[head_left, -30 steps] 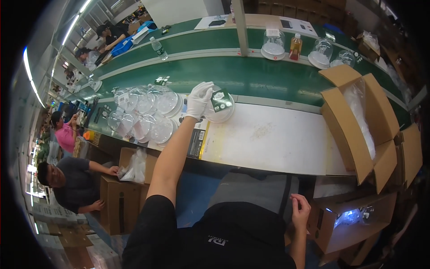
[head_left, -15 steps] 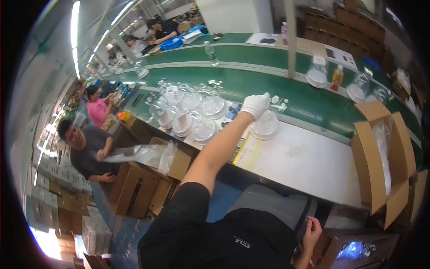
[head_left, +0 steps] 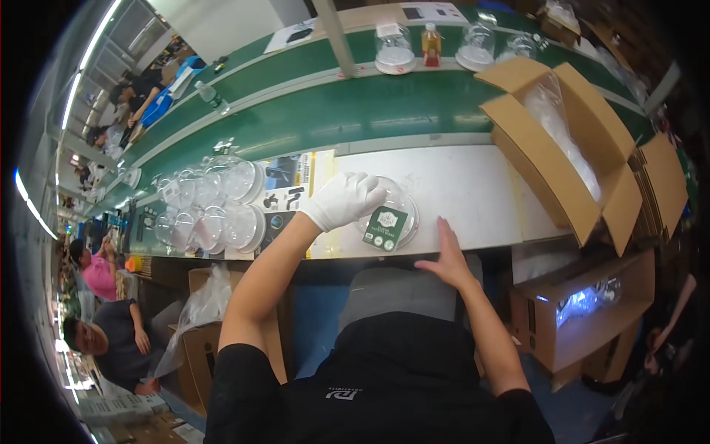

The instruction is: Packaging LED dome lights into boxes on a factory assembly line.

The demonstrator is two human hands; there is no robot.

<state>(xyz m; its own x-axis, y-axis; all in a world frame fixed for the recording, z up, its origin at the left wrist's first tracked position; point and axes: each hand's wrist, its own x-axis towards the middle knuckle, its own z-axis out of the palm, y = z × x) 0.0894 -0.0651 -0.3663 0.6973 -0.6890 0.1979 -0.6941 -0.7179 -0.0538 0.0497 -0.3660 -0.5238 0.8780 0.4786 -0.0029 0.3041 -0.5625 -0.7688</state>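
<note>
A clear plastic dome container (head_left: 409,214) is in front of me on the white worktop (head_left: 451,174), with a green label (head_left: 386,226) on its near side. My left hand (head_left: 346,200), in a white glove, has its fingers curled on the top of the dome; the fingertips are partly hidden. Bare and unfolded, my right hand (head_left: 447,255) is by the worktop's front edge, just right of the dome. Its thumb and fingers are spread, and it holds nothing.
Several clear domes (head_left: 240,226) stand close together at left. An open carton (head_left: 566,192) with clear plastic wrapping sits at right. Behind the worktop runs a green belt (head_left: 414,103); domes and an amber bottle (head_left: 431,46) stand beyond it. A co-worker (head_left: 115,344) is at lower left.
My view has swung right. My left hand has brought the dome nearer, and the green label now faces me. My right hand has risen from beside my lap to the worktop's edge.
</note>
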